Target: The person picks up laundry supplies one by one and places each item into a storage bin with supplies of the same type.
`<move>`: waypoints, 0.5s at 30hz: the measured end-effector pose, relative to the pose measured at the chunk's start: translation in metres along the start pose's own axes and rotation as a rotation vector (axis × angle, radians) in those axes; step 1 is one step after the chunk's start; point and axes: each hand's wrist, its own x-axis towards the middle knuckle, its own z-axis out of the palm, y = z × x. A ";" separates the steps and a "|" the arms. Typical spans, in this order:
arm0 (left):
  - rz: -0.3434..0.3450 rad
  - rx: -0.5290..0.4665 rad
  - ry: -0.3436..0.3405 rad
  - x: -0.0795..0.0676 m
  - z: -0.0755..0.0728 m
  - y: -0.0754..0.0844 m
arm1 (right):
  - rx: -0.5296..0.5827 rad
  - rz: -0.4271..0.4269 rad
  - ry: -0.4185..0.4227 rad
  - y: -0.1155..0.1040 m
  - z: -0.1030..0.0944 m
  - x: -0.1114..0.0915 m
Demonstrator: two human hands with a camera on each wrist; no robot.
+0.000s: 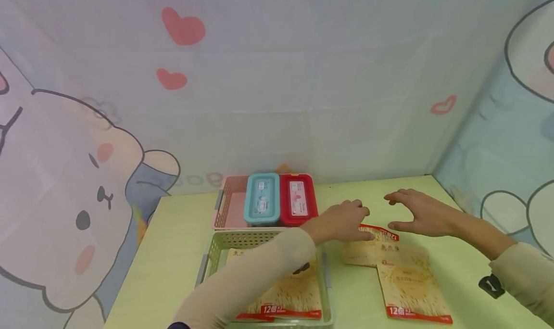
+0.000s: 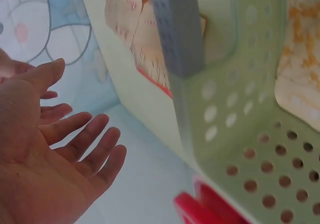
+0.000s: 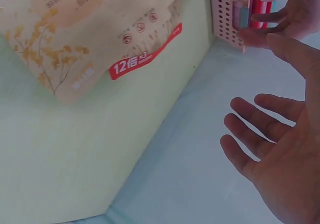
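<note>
My left hand point(image 1: 346, 221) hovers just right of the green basket, fingers spread and holding nothing. Facing it, my right hand point(image 1: 426, 215) hangs in the air with its fingers loosely bent and nothing in its grasp. Below the two hands, a beige packet with a red bottom band point(image 1: 411, 285) lies on the table, overlapping a second beige packet point(image 1: 358, 255) turned another way. More such packets point(image 1: 298, 290) lie inside the green basket point(image 1: 331, 314), partly hidden by my left sleeve. In the left wrist view, a grey handle point(image 2: 177, 28) of this basket shows beside the packets.
Behind the green basket stands a pink basket point(image 1: 220, 213) with a light blue lidded box point(image 1: 262, 201) and a red lidded box point(image 1: 298, 199) in it. A printed cloth backdrop point(image 1: 303, 79) borders the pale green table point(image 1: 160, 252) at the back and sides.
</note>
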 end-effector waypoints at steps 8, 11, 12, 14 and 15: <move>-0.013 -0.070 -0.144 0.008 0.010 0.021 | 0.042 -0.022 -0.063 0.016 0.009 -0.004; -0.017 -0.083 -0.170 0.010 0.012 0.026 | 0.043 -0.028 -0.080 0.022 0.013 -0.006; -0.021 -0.081 -0.175 0.010 0.012 0.028 | 0.044 -0.030 -0.084 0.023 0.015 -0.007; -0.033 -0.074 -0.184 0.011 0.012 0.031 | 0.050 -0.022 -0.094 0.027 0.019 -0.011; -0.038 -0.070 -0.190 0.011 0.012 0.032 | 0.054 -0.020 -0.097 0.028 0.021 -0.013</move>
